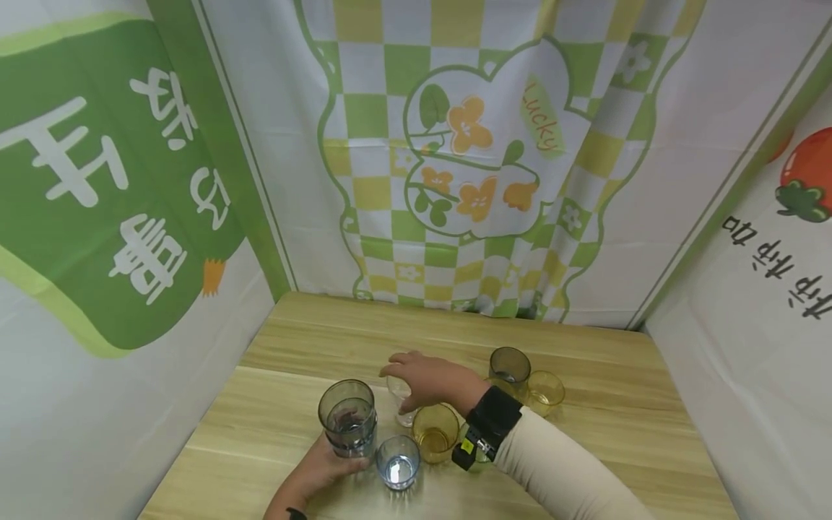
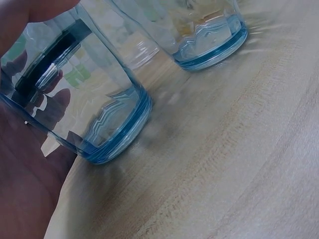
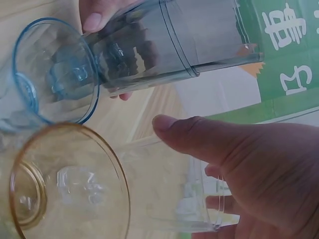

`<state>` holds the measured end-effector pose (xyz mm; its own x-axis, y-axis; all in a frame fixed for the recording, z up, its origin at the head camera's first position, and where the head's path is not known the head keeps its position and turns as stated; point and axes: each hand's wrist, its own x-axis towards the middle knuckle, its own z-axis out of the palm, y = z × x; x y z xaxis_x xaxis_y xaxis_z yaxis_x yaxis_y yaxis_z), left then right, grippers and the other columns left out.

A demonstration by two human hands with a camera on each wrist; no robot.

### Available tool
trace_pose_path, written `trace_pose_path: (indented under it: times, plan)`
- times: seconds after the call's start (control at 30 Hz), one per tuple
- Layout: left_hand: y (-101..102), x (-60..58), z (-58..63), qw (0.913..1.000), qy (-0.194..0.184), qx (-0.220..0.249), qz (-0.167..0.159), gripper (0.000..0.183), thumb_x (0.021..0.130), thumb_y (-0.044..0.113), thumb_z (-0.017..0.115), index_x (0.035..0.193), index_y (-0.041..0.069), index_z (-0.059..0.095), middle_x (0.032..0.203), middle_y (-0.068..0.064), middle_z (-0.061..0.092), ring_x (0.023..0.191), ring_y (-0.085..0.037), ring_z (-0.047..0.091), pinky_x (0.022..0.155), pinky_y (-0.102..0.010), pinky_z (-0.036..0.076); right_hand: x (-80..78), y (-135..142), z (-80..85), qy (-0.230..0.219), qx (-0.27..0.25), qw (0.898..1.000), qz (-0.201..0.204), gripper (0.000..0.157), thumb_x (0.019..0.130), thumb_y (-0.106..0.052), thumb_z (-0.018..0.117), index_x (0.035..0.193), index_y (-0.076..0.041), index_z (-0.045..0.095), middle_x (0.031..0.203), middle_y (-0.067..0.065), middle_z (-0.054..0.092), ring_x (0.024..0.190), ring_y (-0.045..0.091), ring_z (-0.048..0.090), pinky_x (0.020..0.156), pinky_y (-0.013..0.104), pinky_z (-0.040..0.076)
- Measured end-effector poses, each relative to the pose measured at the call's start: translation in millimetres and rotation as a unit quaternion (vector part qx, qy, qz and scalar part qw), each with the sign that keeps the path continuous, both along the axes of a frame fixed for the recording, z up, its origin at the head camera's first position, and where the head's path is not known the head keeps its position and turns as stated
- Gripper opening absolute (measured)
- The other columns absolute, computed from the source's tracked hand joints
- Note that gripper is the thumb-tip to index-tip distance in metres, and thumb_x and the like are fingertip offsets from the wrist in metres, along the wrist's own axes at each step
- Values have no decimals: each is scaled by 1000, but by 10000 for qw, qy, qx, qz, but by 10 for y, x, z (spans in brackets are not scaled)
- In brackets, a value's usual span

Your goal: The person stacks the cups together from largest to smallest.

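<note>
My left hand [image 1: 325,466] grips a stack of glasses at the left of the group: a smoky grey glass [image 1: 347,396] nested in a blue-tinted glass [image 2: 119,119]. The blue base is close to the tabletop; contact is unclear. My right hand [image 1: 432,380] reaches over a clear glass [image 1: 406,419], its thumb and fingers spread around the rim. In the right wrist view the thumb lies along one side of the clear glass [image 3: 164,184], with fingertips beyond it; firm contact is not visible. Between the hands stand another blue glass [image 1: 398,462] and an amber glass [image 1: 435,433].
Behind my right wrist stand a dark grey glass [image 1: 510,363] and a yellow glass [image 1: 547,390], with another yellowish glass partly hidden. A green glass [image 1: 482,466] shows under the right wrist. Printed curtains [image 1: 455,267] border the wooden table [image 1: 617,404].
</note>
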<state>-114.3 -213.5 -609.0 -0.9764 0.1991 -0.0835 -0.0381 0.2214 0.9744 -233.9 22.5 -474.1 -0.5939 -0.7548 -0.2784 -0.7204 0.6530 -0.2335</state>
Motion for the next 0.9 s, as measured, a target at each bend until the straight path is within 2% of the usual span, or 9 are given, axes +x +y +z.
trace_pose_path:
  times: [0.27, 0.5, 0.7, 0.9]
  plan:
    - [14, 6, 41, 9999, 42, -123, 33, 90, 74, 9, 88, 149, 2, 38, 144, -19, 55, 135, -39, 50, 117, -58, 28, 101, 223, 103, 154, 444, 9988, -120, 75, 86, -40, 81, 151, -33, 44, 163, 1, 32, 147, 32, 34, 95, 41, 53]
    - [28, -1, 46, 9999, 35, -122, 92, 91, 73, 8, 89, 149, 1, 37, 144, -23, 54, 135, -42, 49, 117, -61, 26, 169, 380, 205, 209, 818, 9962, -194, 73, 86, -38, 81, 150, -34, 45, 163, 1, 33, 145, 31, 36, 87, 38, 54]
    - [16, 2, 25, 10000, -34, -5, -10, 91, 75, 7, 87, 150, 2, 36, 148, -24, 51, 138, -45, 44, 118, -64, 21, 196, 510, 229, 320, 832, 9960, -105, 71, 85, -38, 82, 148, -31, 49, 158, 4, 40, 141, 31, 42, 88, 38, 54]
    - [8, 17, 19, 9999, 100, -102, 1, 90, 76, 9, 87, 150, 0, 36, 146, -26, 51, 137, -46, 46, 116, -65, 23, 216, 646, 289, 217, 684, 9974, -53, 69, 83, -34, 84, 145, -27, 53, 153, 6, 45, 139, 35, 45, 97, 40, 52]
